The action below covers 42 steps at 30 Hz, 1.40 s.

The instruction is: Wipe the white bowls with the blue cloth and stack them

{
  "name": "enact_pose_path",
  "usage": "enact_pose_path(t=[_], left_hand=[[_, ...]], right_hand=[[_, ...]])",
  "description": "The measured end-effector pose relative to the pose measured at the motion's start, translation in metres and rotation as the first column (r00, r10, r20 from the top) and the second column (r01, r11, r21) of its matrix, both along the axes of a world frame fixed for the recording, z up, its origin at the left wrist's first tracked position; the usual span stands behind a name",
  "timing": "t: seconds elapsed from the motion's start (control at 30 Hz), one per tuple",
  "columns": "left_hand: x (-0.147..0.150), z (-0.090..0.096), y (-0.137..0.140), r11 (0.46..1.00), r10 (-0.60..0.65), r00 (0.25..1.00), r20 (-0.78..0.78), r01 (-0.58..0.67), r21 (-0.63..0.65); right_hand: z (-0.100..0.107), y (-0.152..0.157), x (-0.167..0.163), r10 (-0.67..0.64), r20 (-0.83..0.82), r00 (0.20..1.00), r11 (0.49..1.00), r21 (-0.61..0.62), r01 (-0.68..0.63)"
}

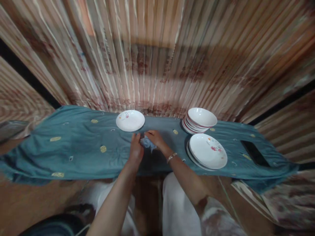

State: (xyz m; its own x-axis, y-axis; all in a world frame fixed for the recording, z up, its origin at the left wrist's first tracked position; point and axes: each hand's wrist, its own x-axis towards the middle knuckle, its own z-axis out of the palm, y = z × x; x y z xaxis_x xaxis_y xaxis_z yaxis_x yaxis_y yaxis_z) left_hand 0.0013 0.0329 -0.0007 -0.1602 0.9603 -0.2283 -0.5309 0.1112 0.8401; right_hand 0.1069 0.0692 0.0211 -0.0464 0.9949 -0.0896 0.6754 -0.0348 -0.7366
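In the head view, a crumpled light-blue cloth (148, 143) is bunched between my two hands, low over the middle of the table. My right hand (155, 137) is closed on its upper right part. On the cloth's left edge, the fingers of my left hand (136, 148) are curled in and pinch it; their tips are partly hidden. Just beyond my hands, a single white plate (130, 121) with a small flower print lies flat near the far edge.
A stack of white bowls (202, 117) with red rims stands at the back right. Before it sits a stack of flowered white plates (208, 151). A dark phone (254, 153) lies farther right on the green tablecloth (81, 147). A pleated curtain (157, 72) hangs close behind the table.
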Motion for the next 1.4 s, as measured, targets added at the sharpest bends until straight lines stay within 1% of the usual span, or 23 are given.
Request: enact_pose_path(t=[0.1,0.17,0.27,0.47,0.6,0.7,0.83,0.93,1.03,1.1,1.27,1.4], left_hand=[[-0.009,0.006,0.000,0.993,0.103,0.995,0.005,-0.102,-0.067],[-0.013,0.010,0.000,0.983,0.125,0.992,0.010,-0.123,-0.134],[-0.017,0.011,0.002,0.972,0.137,0.990,0.013,-0.132,-0.192],[-0.026,0.002,0.009,0.966,0.123,0.992,-0.002,-0.120,-0.227],[-0.027,-0.002,0.010,0.971,0.087,0.996,-0.013,-0.087,-0.224],[-0.029,-0.002,0.010,0.968,0.075,0.997,0.014,-0.070,-0.239],[-0.031,0.001,0.010,0.969,0.091,0.993,0.074,-0.071,-0.238],[-0.032,0.006,0.012,0.961,0.136,0.978,0.156,-0.092,-0.262],[-0.031,0.011,0.012,0.948,0.188,0.956,0.225,-0.117,-0.297],[-0.030,0.015,0.011,0.952,0.194,0.950,0.243,-0.122,-0.282],[-0.030,0.020,0.000,0.971,0.183,0.942,0.280,-0.128,-0.203],[-0.029,0.019,-0.012,0.986,0.121,0.962,0.246,-0.088,-0.141]], right_hand=[[-0.006,0.030,-0.020,-0.021,0.061,0.998,0.999,-0.030,0.022],[-0.012,0.045,-0.027,-0.042,0.098,0.994,0.998,-0.049,0.047],[-0.018,0.059,-0.031,-0.078,0.141,0.987,0.993,-0.072,0.089],[-0.019,0.076,-0.039,-0.142,0.156,0.978,0.982,-0.104,0.159],[-0.016,0.082,-0.041,-0.202,0.117,0.972,0.965,-0.148,0.218],[-0.016,0.082,-0.040,-0.255,0.065,0.965,0.948,-0.182,0.263],[-0.018,0.076,-0.037,-0.322,-0.047,0.946,0.935,-0.172,0.310],[-0.019,0.069,-0.036,-0.360,-0.143,0.922,0.928,-0.153,0.339],[-0.019,0.060,-0.036,-0.381,-0.249,0.890,0.924,-0.132,0.359],[-0.019,0.052,-0.036,-0.381,-0.329,0.864,0.924,-0.115,0.364],[-0.020,0.019,-0.029,-0.356,-0.512,0.782,0.924,-0.066,0.377],[-0.021,-0.018,-0.016,-0.339,-0.622,0.706,0.916,-0.045,0.399]])
